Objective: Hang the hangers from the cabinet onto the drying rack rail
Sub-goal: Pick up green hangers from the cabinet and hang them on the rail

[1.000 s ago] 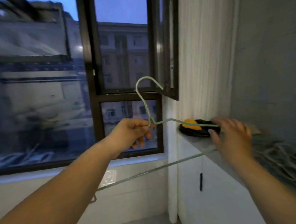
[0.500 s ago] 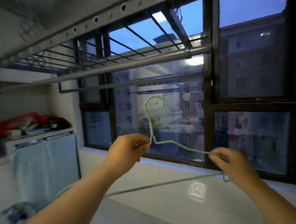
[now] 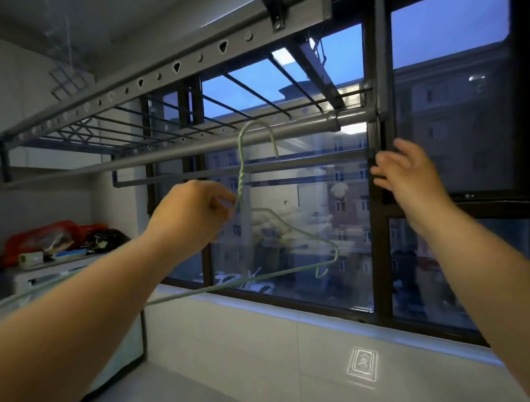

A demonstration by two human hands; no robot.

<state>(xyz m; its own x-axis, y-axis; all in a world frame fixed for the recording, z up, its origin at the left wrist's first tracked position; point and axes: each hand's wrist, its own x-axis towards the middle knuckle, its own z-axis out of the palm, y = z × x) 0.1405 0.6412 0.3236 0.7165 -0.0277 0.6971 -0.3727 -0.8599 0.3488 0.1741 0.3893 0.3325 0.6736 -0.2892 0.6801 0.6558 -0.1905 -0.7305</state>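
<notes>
— How many hangers do you count?

— One; a pale green wire hanger [image 3: 241, 174], upright, its long bottom wire running down to the left behind the forearm.

— And who has it?

— The left hand [image 3: 191, 217] alone; its fingers are curled round the wire just under the twisted neck.

— The other hand?

— The right hand [image 3: 410, 178] is raised well apart from the hanger, fingers loosely spread and holding nothing; it is blurred, in front of the dark window post [image 3: 378, 225]; whether it touches the post I cannot tell.

— Where does the hook sit against the rack?

— Its arch overlaps the round grey rail [image 3: 163, 155], the top of the curve just above the rail's upper edge; whether it rests on the rail or only hangs in front of it I cannot tell.

— How many bars on that rack?

— Three heavy ones that I can make out: that one round rail; one perforated bar [image 3: 141, 83] above and nearer; one darker lower bar [image 3: 286, 164] behind the hanger's neck; between the upper two run thin rods, too crowded at the left to count.

— Anything else?

— One red bag [image 3: 44, 237] and some dark clutter on a white unit [image 3: 22, 279] at the left; one pale tiled sill [image 3: 265, 339] under the window.
</notes>
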